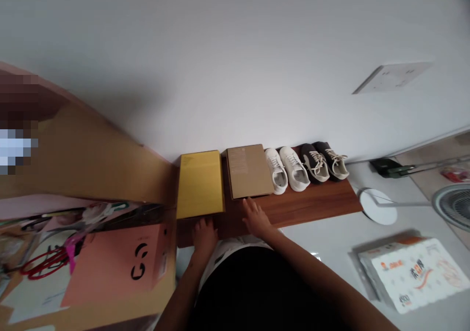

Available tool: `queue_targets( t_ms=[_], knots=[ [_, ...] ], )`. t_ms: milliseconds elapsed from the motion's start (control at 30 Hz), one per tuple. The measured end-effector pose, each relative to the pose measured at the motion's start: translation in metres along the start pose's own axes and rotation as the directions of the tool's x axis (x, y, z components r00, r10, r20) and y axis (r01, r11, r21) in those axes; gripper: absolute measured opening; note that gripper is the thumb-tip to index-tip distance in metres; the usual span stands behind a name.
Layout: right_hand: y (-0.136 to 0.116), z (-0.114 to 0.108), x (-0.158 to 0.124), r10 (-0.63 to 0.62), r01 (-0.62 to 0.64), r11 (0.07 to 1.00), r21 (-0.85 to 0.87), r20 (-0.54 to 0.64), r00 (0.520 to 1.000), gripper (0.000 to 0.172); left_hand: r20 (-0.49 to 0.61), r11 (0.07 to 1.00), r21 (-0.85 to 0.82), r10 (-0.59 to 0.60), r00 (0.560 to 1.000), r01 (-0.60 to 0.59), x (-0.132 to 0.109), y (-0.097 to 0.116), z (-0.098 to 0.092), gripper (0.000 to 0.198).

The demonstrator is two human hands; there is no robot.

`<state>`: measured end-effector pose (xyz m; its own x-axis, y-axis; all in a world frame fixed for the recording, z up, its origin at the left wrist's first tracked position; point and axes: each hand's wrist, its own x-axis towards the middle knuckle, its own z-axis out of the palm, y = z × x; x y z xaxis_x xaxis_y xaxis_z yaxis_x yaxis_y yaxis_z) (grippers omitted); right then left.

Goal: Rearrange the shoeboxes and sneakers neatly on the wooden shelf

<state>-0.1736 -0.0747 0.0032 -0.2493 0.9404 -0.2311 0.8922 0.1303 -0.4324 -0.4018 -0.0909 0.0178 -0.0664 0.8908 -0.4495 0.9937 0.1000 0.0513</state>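
Pink cardboard makes up the big box (110, 267) far to the left of the fingers. Next comes the left hand (203, 235), low, with its arm coming up from below. Its fingers (205, 224) lie flat and a little apart at the near end of the yellow box (200, 184), gripping nothing. The right hand (256, 219) reaches forward on a long, straight arm. Its fingers (249, 206) are spread too, at the near edge of the brown box (247, 171); I cannot tell if they touch it. Both boxes are shut and sit side by side on the wooden board (312, 201), not lifted. To the right, past the fingers, white shoes (288, 172) and dark shoes (325, 162) already stand in a neat row.
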Motion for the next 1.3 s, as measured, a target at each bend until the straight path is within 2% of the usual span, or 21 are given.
queue_targets(
  t_ms=[67, 133, 167, 233, 300, 333, 400, 467, 533, 600, 633, 700, 767, 833, 867, 933, 1033, 1167, 1233, 1300],
  knots=[
    [0.027, -0.014, -0.017, -0.058, 0.063, 0.995, 0.080, -0.060, 0.997, 0.060, 0.075, 0.996, -0.094, 0.002, 0.997, 0.006, -0.004, 0.018, -0.012, 0.049],
    [0.064, -0.034, -0.028, 0.000, 0.017, 0.994, 0.110, -0.153, 0.988, 0.053, 0.106, 0.956, -0.276, 0.128, 0.986, -0.095, -0.003, 0.054, -0.023, 0.044],
    [0.085, -0.045, -0.029, 0.071, -0.052, 0.993, 0.101, -0.202, 0.977, 0.051, 0.074, 0.913, -0.372, 0.212, 0.974, -0.171, 0.001, 0.081, -0.027, 0.042],
    [0.123, -0.069, -0.020, 0.219, -0.215, 0.976, 0.047, -0.261, 0.940, 0.050, -0.044, 0.814, -0.494, 0.327, 0.944, -0.305, 0.014, 0.150, -0.033, 0.041],
    [0.153, -0.089, 0.002, 0.298, -0.312, 0.949, -0.037, -0.215, 0.930, 0.047, -0.125, 0.768, -0.514, 0.375, 0.919, -0.383, 0.035, 0.229, -0.035, 0.043],
    [0.164, -0.097, 0.016, 0.321, -0.336, 0.938, -0.081, -0.154, 0.934, 0.043, -0.136, 0.784, -0.491, 0.363, 0.922, -0.381, 0.047, 0.266, -0.036, 0.043],
    [0.182, -0.108, 0.040, 0.397, -0.398, 0.910, -0.119, -0.034, 0.917, 0.035, -0.095, 0.877, -0.415, 0.221, 0.971, -0.241, 0.073, 0.325, -0.036, 0.039],
    [0.198, -0.115, 0.053, 0.445, -0.442, 0.893, -0.080, 0.029, 0.895, 0.028, 0.000, 0.927, -0.372, 0.064, 0.998, -0.059, 0.093, 0.359, -0.035, 0.031],
    [0.217, -0.117, 0.053, 0.452, -0.452, 0.889, 0.073, 0.019, 0.892, 0.024, 0.054, 0.922, -0.384, -0.033, 0.998, 0.051, 0.106, 0.367, -0.034, 0.024],
    [0.238, -0.115, 0.043, 0.418, -0.381, 0.848, 0.368, -0.021, 0.908, 0.025, 0.031, 0.889, -0.452, -0.070, 0.997, 0.077, 0.111, 0.360, -0.033, 0.021],
    [0.249, -0.113, 0.038, 0.390, -0.312, 0.781, 0.542, -0.033, 0.920, 0.029, -0.001, 0.861, -0.503, -0.081, 0.997, 0.069, 0.113, 0.353, -0.032, 0.019],
    [0.269, -0.108, 0.029, 0.336, -0.181, 0.549, 0.816, -0.017, 0.942, 0.037, -0.046, 0.765, -0.642, -0.105, 0.993, 0.052, 0.115, 0.341, -0.029, 0.017],
    [0.285, -0.101, 0.026, 0.304, -0.160, 0.334, 0.929, 0.054, 0.951, 0.044, -0.003, 0.618, -0.778, -0.175, 0.985, 0.108, 0.117, 0.335, -0.026, 0.016],
    [0.296, -0.095, 0.027, 0.318, -0.222, 0.249, 0.943, 0.137, 0.938, 0.044, 0.082, 0.501, -0.840, -0.262, 0.961, 0.208, 0.121, 0.338, -0.023, 0.017],
    [0.300, -0.093, 0.028, 0.335, -0.256, 0.248, 0.934, 0.165, 0.928, 0.041, 0.112, 0.471, -0.846, -0.301, 0.947, 0.250, 0.122, 0.341, -0.022, 0.018],
    [0.303, -0.089, 0.029, 0.375, -0.293, 0.306, 0.906, 0.168, 0.912, 0.035, 0.126, 0.451, -0.845, -0.352, 0.927, 0.286, 0.126, 0.348, -0.020, 0.023],
    [0.301, -0.087, 0.026, 0.404, -0.314, 0.458, 0.832, 0.121, 0.907, 0.029, 0.117, 0.442, -0.846, -0.390, 0.913, 0.298, 0.131, 0.356, -0.018, 0.031],
    [0.296, -0.094, 0.010, 0.403, -0.345, 0.628, 0.697, 0.088, 0.911, 0.032, 0.109, 0.463, -0.816, -0.462, 0.880, 0.344, 0.135, 0.360, -0.017, 0.036],
    [0.301, -0.103, -0.006, 0.372, -0.296, 0.741, 0.602, -0.002, 0.928, 0.035, 0.102, 0.474, -0.798, -0.503, 0.858, 0.372, 0.130, 0.365, -0.018, 0.043],
    [0.313, -0.116, -0.022, 0.321, -0.228, 0.855, 0.466, -0.130, 0.938, 0.039, 0.020, 0.517, -0.783, -0.535, 0.845, 0.345, 0.119, 0.379, -0.018, 0.055]
  ],
)
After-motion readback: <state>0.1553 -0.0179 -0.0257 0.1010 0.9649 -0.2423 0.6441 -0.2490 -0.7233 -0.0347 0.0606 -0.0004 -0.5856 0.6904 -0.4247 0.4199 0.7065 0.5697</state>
